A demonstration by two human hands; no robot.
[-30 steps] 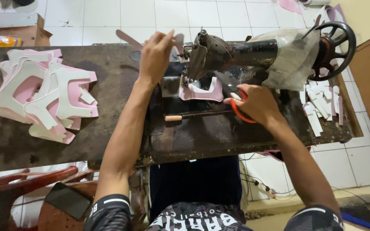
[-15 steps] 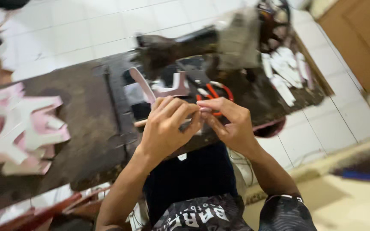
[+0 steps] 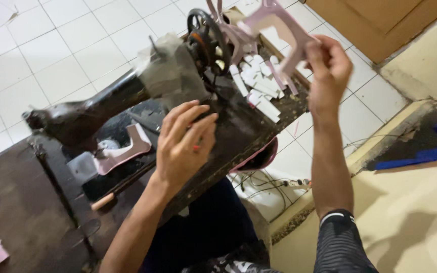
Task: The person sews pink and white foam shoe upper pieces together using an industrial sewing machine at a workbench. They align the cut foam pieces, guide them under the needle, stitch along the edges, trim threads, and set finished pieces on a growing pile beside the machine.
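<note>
2 hands are busy: the right hand (image 3: 330,65) pinches a pink cut piece (image 3: 279,25) aloft beside the sewing machine (image 3: 127,96); the left hand (image 3: 183,144) hovers, fingers spread, over the desk (image 3: 21,202). That loosely pinched piece could slip onto the white strips (image 3: 259,91).

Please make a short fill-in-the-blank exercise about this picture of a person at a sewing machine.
1. The right hand holds up a pink ____ piece.
2. The left hand hovers over the dark ____ machine.
3. Another pink piece lies near the machine's ____.
4. The small pale strips lie beside the machine's hand ____.

Missing words: cut-out; sewing; needle; wheel
</note>
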